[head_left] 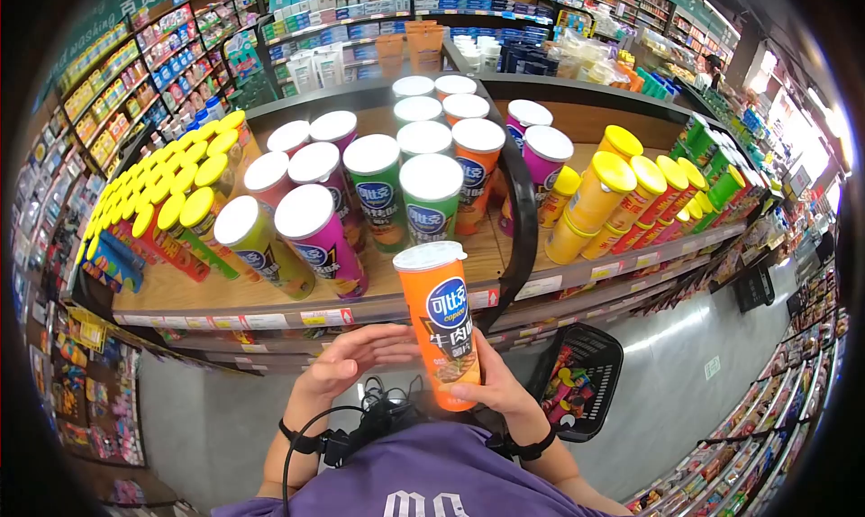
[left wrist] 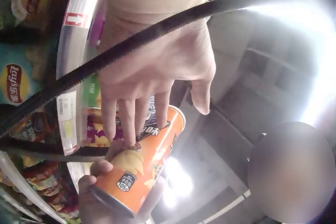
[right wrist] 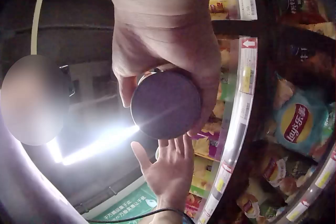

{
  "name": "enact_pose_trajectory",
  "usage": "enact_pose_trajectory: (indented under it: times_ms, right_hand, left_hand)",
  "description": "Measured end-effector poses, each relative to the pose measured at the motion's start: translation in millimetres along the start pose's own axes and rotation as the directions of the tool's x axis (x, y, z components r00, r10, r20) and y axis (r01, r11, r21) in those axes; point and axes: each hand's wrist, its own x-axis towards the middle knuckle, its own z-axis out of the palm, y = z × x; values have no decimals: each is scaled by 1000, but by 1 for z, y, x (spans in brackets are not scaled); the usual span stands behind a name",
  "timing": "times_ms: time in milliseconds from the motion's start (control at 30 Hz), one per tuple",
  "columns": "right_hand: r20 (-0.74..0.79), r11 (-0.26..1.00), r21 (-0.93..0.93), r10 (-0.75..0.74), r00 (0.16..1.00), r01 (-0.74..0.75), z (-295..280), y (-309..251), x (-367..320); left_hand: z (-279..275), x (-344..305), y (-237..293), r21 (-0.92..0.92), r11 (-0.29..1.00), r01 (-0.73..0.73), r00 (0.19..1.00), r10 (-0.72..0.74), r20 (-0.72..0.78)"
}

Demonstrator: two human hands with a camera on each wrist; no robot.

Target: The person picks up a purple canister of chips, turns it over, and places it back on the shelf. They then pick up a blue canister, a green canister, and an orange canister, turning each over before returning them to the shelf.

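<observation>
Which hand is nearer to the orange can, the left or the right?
The right. The right hand grips the orange can around its lower part, while the left hand is open to the left of it, fingers pointing toward it.

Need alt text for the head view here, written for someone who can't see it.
A person's right hand holds an orange canister upright, slightly tilted, in a store aisle; the open left hand is beside it. Beyond stand shelves of colourful canisters, with a black basket of goods on the right.
</observation>
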Motion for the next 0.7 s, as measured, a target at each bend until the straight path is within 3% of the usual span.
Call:
enact_pose_trajectory:
  times_ms: [367, 700]
  right_hand:
    - [-23, 997, -64, -41, 999, 39, -43, -19, -37]
    - [26, 994, -110, 11, 1000, -8, -76, -24, -75]
  left_hand:
    - [32, 37, -37, -2, 1000, 5, 999, -5, -41]
    - [62, 40, -84, -71, 997, -26, 996, 20, -85]
